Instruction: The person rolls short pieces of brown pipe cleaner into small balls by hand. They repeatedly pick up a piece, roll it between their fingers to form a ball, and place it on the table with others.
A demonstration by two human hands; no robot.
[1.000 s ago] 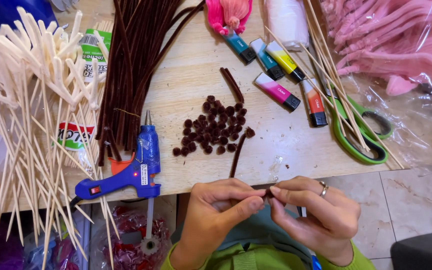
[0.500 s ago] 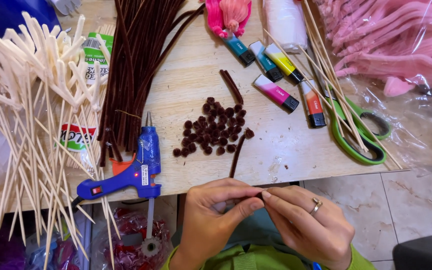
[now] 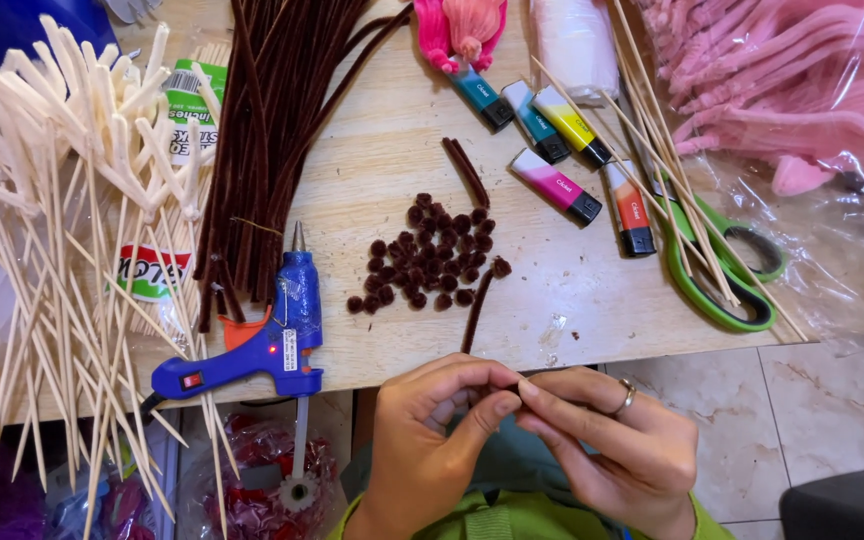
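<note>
My left hand [image 3: 427, 430] and my right hand [image 3: 612, 440] meet fingertip to fingertip just below the wooden table's front edge [image 3: 552, 355]. Both pinch a short brown fuzzy pipe-cleaner piece [image 3: 510, 386], almost wholly hidden between the fingers. A ring sits on my right hand. Just above the hands, on the table, lies a pile of several small brown coiled pompoms [image 3: 430, 255], with a loose brown pipe-cleaner piece [image 3: 476, 310] beside it.
A blue glue gun [image 3: 267, 345] lies left of the hands. A bundle of brown pipe cleaners [image 3: 272, 120], cream flower sticks [image 3: 62, 200], paint tubes [image 3: 562, 150], green scissors [image 3: 717, 270] and bagged pink pipe cleaners [image 3: 802, 90] cover the table.
The brown piece that stuck out between my fingertips is now nearly hidden inside the pinch. My right hand has turned and slid slightly lower. Things on the table stay put.
</note>
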